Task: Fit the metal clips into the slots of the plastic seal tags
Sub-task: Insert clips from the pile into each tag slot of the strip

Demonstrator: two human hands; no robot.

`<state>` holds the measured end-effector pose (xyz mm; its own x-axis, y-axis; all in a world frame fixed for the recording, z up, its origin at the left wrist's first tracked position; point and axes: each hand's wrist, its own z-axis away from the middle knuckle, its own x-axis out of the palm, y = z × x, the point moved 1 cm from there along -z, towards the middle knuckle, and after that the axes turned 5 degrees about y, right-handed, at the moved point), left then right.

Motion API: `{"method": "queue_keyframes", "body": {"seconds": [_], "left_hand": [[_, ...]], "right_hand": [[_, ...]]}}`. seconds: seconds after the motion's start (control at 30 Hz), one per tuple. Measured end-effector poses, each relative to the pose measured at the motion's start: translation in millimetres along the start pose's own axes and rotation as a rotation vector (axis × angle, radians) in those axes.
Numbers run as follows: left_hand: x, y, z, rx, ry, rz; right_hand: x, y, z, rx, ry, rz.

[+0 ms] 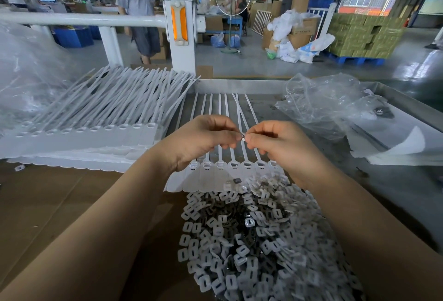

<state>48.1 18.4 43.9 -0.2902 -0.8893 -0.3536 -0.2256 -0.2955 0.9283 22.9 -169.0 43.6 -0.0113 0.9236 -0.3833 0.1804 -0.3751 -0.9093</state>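
Note:
A row of white plastic seal tags (220,176) lies flat in front of me, their long tails running away toward the table's far rim. Several of their slots show metal clips. My left hand (203,138) and my right hand (275,142) meet above the row, fingertips pinched together on one small metal clip (243,137). A large heap of loose metal clips (259,240) covers the near part of the table, below my wrists.
A big stack of white seal tags (96,121) fans out at the left. Crumpled clear plastic bags (330,104) lie at the right, another (26,68) at far left. A white railing post (179,25) stands behind the table; a person stands beyond it.

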Motion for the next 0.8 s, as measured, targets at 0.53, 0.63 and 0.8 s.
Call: {"method": "queue_keyframes", "body": {"seconds": [0.53,0.63,0.8], "left_hand": [[6,-2,-3,-0.003,-0.009,-0.013],[9,-3,-4,-0.016,0.005,-0.031],[21,-6,-6,-0.017,0.047,-0.073]], "right_hand": [[1,2,-3,0.058,0.04,0.028],[1,4,-4,0.071,0.044,0.058],[-1,8,-4,0.073,0.046,0.127]]}}
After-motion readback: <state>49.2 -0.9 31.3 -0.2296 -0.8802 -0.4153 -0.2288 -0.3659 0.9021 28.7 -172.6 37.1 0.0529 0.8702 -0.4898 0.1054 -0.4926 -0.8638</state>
